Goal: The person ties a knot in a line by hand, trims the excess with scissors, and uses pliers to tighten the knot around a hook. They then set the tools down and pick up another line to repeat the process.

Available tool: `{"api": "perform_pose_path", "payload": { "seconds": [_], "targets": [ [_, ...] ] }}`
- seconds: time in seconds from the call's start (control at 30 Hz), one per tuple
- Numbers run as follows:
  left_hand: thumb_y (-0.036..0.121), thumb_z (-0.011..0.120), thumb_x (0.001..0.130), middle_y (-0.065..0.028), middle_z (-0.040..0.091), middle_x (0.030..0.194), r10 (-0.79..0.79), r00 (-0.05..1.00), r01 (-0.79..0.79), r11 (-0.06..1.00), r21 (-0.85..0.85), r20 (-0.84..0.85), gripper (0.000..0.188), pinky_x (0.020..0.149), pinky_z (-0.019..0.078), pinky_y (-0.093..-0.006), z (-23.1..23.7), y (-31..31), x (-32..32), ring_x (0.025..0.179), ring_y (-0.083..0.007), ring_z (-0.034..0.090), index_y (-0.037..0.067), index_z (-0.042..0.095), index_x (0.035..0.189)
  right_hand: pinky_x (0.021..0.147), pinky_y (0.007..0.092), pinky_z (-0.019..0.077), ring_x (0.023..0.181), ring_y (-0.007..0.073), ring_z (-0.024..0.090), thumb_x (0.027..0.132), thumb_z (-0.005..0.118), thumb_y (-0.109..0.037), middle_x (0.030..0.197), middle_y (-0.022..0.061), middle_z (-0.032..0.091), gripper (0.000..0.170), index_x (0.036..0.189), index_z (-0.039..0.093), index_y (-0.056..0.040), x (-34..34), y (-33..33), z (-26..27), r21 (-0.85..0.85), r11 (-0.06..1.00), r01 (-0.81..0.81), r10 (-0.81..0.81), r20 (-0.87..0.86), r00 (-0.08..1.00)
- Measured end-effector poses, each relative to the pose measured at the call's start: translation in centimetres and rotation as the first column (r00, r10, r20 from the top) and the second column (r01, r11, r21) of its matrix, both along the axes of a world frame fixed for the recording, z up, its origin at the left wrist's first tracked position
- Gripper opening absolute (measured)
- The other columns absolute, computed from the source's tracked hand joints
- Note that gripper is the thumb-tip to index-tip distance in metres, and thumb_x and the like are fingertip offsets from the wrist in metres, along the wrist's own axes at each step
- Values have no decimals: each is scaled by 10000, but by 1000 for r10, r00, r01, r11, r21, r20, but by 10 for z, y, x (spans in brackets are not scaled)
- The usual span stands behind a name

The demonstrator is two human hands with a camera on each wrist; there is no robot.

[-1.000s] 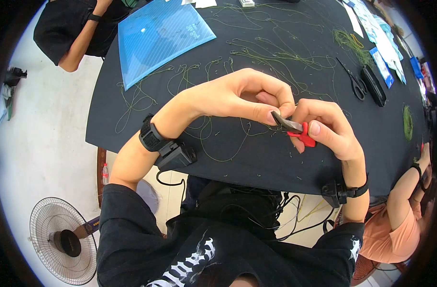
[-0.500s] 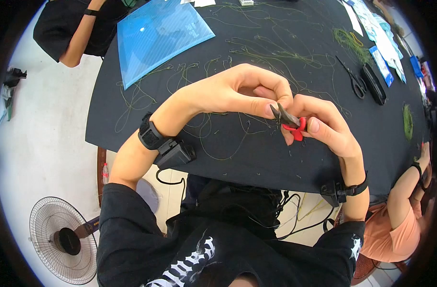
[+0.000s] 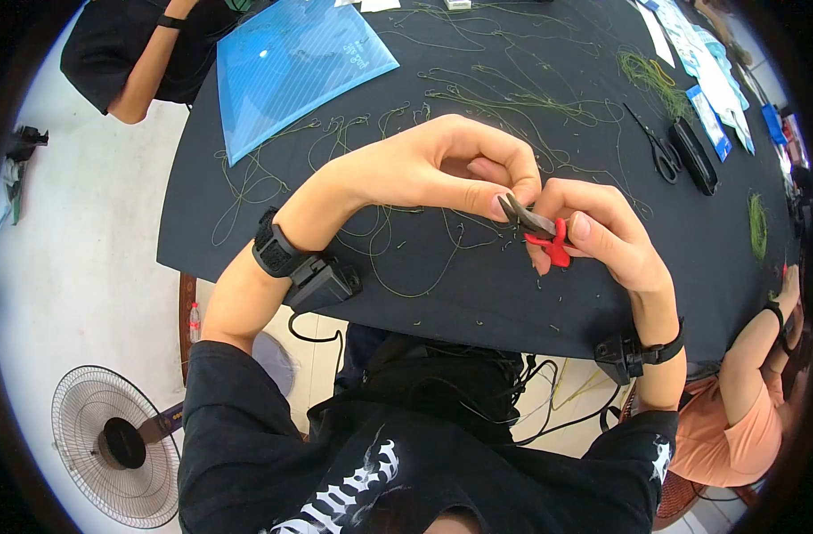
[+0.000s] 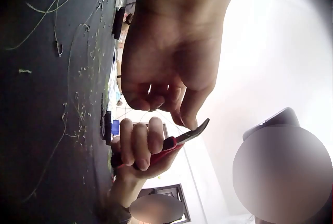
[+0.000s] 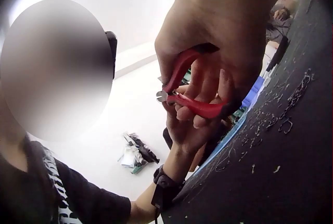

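Observation:
My right hand [image 3: 607,233] holds red-handled nippers [image 3: 542,228], its thumb and fingers wrapped round the handles. Their curved metal blades point left and stand parted at the left hand's fingertips. In the right wrist view the red handles are spread. My left hand [image 3: 451,169] is raised over the table, with thumb and index fingertip pinched together beside the blades. A thin line shows at those fingertips in the left wrist view. What else the pinch covers is hidden.
Loose green lines with small hooks [image 3: 531,102] lie across the black table [image 3: 478,307]. A blue folder [image 3: 300,71] is at the back left. To the right are black scissors [image 3: 660,156], a black case [image 3: 694,157] and line bundles [image 3: 758,227]. Other people sit at both sides.
The nippers have shifted a little to the left and their blades have parted. Both hands have moved slightly away from me, and the left hand keeps its pinch.

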State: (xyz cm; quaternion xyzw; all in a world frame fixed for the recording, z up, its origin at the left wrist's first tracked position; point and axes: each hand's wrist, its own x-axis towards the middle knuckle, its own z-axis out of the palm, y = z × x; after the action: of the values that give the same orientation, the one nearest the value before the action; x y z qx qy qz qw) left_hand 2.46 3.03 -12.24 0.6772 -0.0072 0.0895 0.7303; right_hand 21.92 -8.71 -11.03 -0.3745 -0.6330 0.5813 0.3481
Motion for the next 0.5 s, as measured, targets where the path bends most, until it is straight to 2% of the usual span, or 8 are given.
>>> {"api": "perform_pose_path", "payload": {
  "seconds": [0.37,0.5],
  "targets": [
    [222,647,795,-6,448,758,-28,999,29,1000,-12,29,236,624,342,-214,-2,-2,0,713,-96,428,32,529,721,528,205,354,587,74,482,919,473,-329,649,36,559,358,800,558,-3,-1,-5,0,11,1000,12,-11,-30,999],
    [230,653,789,-12,454,750,-18,999,17,1000,5,39,238,628,344,-227,-3,-1,0,717,-112,430,35,536,720,508,205,349,594,72,477,917,475,-322,677,43,564,348,791,557,-8,-1,-5,-2,19,1000,15,-15,-34,999]
  ]
}}
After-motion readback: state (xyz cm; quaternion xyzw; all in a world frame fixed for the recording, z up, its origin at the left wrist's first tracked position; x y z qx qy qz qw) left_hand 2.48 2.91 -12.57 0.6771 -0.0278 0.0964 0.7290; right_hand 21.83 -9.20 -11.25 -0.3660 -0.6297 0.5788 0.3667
